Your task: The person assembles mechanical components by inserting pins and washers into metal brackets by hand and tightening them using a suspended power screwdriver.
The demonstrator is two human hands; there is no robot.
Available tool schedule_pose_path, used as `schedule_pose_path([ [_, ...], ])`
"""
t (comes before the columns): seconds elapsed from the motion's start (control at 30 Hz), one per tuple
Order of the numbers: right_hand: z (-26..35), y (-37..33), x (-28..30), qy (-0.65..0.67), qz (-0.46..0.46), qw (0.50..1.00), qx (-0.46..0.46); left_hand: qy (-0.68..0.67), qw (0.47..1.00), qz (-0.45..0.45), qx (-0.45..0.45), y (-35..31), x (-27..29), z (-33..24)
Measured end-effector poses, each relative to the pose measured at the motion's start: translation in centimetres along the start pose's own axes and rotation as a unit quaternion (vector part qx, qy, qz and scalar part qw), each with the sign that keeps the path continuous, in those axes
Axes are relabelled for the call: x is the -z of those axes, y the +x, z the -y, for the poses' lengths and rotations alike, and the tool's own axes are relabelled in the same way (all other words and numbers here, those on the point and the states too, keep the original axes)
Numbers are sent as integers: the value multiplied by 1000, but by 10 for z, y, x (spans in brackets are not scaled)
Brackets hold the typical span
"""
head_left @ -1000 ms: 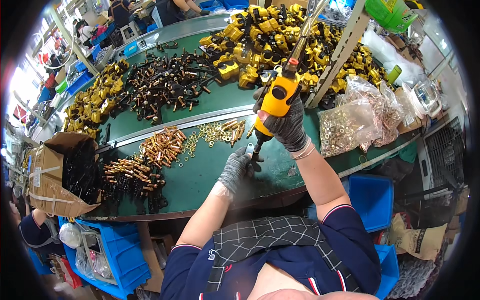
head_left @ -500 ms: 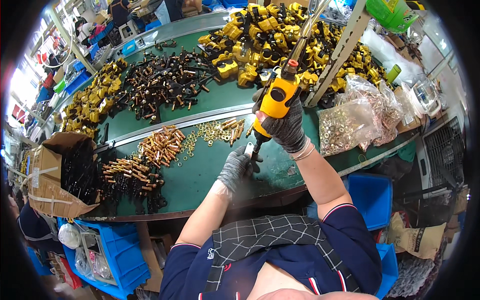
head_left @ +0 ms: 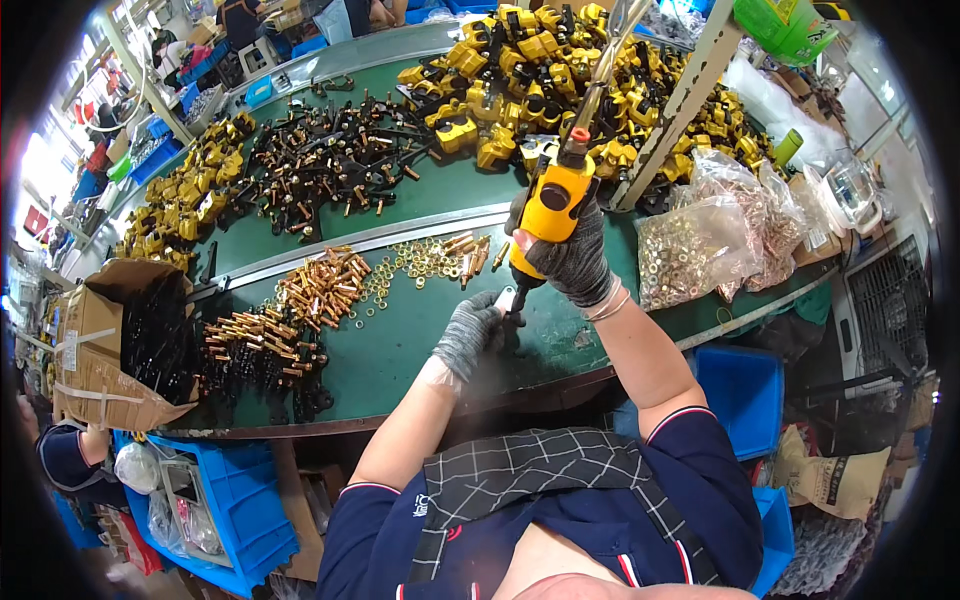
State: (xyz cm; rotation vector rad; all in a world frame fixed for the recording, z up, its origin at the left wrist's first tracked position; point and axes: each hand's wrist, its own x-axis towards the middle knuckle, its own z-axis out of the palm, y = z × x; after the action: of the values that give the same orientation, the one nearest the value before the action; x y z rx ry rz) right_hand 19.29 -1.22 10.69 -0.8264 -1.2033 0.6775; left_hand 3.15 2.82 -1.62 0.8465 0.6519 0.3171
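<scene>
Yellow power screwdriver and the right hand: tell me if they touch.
Touching. The head view shows the gloved right hand wrapped around the body of the yellow power screwdriver, fingers closed on it.

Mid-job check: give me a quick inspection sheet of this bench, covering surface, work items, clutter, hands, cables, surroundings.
Surface: green bench top with a metal rail running across it.
Job's things: yellow power screwdriver, held upright; a small part sits under its tip, too small to identify.
Clutter: copper pins, brass rings, black parts, yellow housings, bags of washers, open cardboard box.
Hands: left hand, gloved, steadies the part; right hand, gloved, grips the screwdriver.
Cables: a hose rises from the screwdriver's top.
Surroundings: blue bins below the bench; another person's sleeve at the left.
</scene>
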Motion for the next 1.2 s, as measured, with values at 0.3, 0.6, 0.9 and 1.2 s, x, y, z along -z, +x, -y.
schedule_pose_path([
  [0.3, 16, 11, 13, -68, -127, 990, 4, 226, 926, -105, -285, 25, 61, -31],
  [0.6, -23, 19, 64, -319, -160, 930, 85, 685, 545, -484, -12, -150, 91, -85],
  [0.9, -18, 7, 49, -717, 186, 596, -311, 207, 876, -365, -239, -155, 162, -35],
  [1.2, -105, -23, 47, -744, 299, 598, 6, -180, 957, 76, -213, -106, 34, -67],
])
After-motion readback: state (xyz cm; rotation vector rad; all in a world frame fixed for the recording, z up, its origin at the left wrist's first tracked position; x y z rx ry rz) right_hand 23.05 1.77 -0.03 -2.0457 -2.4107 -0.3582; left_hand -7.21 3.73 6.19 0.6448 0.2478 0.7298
